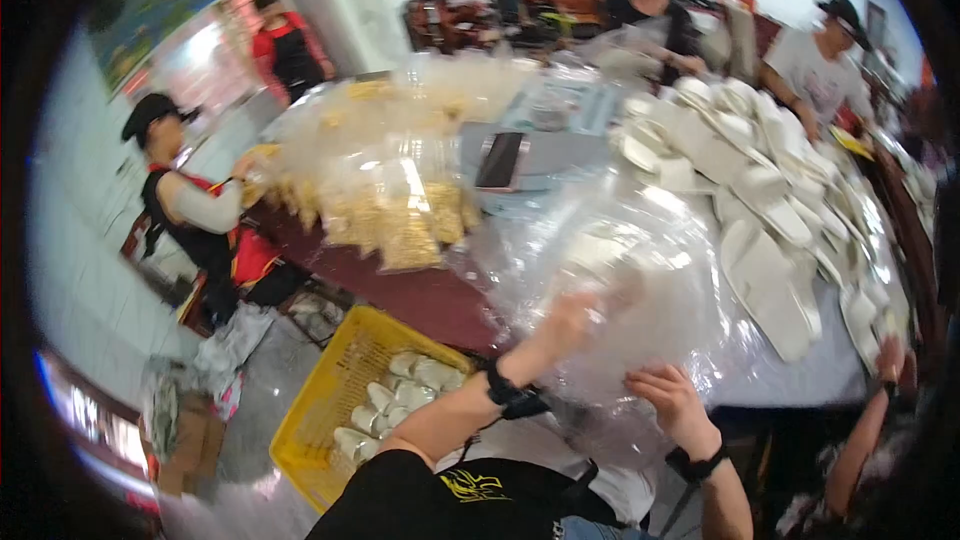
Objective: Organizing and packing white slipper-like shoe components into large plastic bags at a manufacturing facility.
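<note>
A heap of clear plastic bags lies on the table in front of me. My left hand is over the bags, its fingers smeared by motion, so what it may hold does not show. A whitish shape, blurred under or behind plastic, is just beyond it. At the near edge of the plastic, my right hand has its fingers bent over a clear bag and grips it. To the right of the bags is a large pile of white slippers.
A yellow basket holding white slippers stands below left. Bags of yellow contents cover the table's left part. A phone lies mid-table. Several people are around the table; another person's hand reaches in at right.
</note>
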A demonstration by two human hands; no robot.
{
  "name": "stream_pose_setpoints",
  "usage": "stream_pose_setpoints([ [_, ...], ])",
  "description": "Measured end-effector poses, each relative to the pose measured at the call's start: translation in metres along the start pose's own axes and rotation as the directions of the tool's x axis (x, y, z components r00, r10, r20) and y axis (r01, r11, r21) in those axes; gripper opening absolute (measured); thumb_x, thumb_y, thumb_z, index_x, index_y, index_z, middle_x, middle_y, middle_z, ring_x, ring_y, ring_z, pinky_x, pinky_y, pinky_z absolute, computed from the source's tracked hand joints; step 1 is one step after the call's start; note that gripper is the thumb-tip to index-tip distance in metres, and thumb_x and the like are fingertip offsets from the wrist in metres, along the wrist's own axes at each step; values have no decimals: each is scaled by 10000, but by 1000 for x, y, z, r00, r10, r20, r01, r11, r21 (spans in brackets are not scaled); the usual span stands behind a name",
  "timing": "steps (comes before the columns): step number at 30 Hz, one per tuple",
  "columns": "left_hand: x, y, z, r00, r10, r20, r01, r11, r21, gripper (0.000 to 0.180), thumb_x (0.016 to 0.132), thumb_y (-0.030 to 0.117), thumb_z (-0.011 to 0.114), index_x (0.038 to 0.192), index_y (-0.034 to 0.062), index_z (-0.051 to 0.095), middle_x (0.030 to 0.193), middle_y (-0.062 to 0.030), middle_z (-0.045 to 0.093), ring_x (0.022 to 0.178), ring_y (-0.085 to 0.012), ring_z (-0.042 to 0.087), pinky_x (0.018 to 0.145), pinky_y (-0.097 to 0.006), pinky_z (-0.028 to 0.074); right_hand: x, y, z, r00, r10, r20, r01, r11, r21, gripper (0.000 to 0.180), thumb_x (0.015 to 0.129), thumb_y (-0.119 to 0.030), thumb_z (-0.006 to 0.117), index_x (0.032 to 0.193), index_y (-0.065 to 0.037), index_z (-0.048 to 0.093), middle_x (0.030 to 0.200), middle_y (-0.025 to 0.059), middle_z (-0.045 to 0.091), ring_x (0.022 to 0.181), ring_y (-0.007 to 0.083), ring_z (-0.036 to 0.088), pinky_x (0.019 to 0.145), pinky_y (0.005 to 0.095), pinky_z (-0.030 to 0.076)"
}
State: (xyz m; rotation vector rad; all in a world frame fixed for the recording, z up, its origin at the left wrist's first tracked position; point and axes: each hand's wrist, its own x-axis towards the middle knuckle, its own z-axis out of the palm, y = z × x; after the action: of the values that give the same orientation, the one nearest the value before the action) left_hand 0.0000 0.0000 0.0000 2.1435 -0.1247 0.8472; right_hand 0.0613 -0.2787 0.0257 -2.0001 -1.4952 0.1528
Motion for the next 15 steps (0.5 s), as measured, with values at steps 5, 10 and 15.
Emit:
stream_pose_setpoints([
  [5,50,70,-57,846,-432,313,525,573,-629,527,1000,262,263,1367,-17,517,1363,-93,579,1176,-177,584,972,-293,467,15,-4,-34,997,-81,9,80,966,-245,363,741,-1,595,1078,-73,710,1212,9,667,1063,193,584,942,340,408],
  [10,26,67,-37,952,88,295,-146,973,179,741,879,205,646,1499,-1,296,1543,-275,244,1454,-384,222,1147,-466,282,16,-6,-60,984,-24,-177,-42,932,-361,336,703,26,593,1009,-44,710,1153,39,689,1065,220,596,952,388,375],
  [15,-19,47,-4,939,281,198,-316,933,174,847,676,343,810,1330,8,388,1415,-247,332,1355,-491,282,1116,-563,264,10,-29,-49,992,-6,-127,-48,907,-418,447,702,33,567,1132,-52,655,1220,80,644,1155,298,545,1061,518,262],
])
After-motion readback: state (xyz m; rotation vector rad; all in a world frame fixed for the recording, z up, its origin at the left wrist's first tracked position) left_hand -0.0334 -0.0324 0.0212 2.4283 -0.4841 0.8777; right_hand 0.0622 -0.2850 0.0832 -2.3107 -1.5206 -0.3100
